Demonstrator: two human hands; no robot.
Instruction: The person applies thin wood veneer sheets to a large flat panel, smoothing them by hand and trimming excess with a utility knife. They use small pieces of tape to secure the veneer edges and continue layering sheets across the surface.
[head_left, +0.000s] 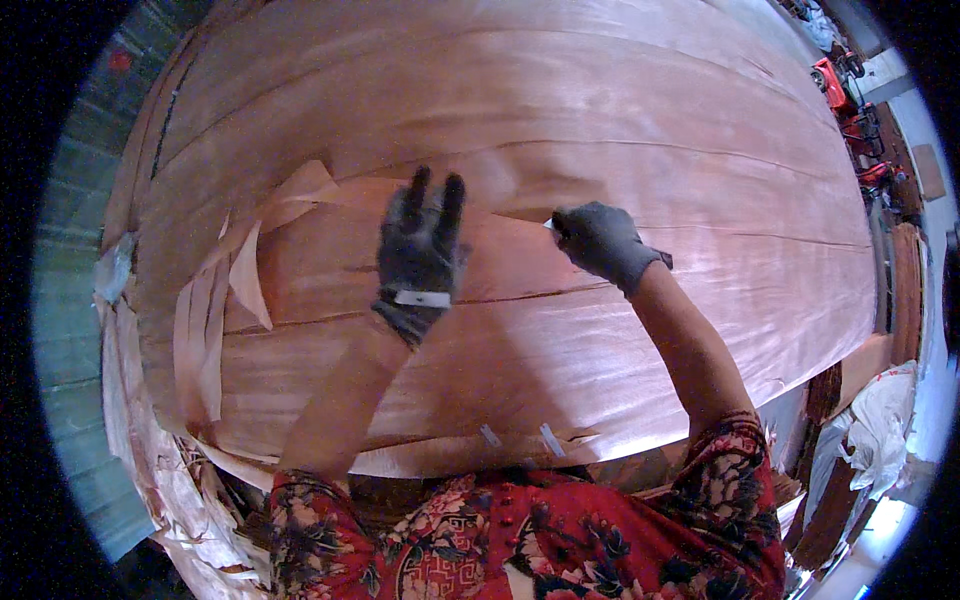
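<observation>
We had the two gloved hands apart over the broad veneer surface [600, 110], with the reddish veneer strip [515, 262] stretched between them and passing beneath the left. Its long axis ran roughly crosswise, from the left hand's side toward the right hand, while both forearms reached across it from the near side. The left hand [420, 240] was flat and back up, fingers pointing away from us over the strip's far edge; we could not tell whether it pressed or hovered. The right hand [603, 243] was curled, a small pale piece [550, 226] showing at its fingertips, though we could not make out what that was. That far edge slanted toward us as it went rightward, meeting the right fingertips, so the right hand was nearer its right-hand end. Loose veneer strips [200, 345] lay left of the left hand, and two pale tabs [552, 440] sat nearer us than either hand.
</observation>
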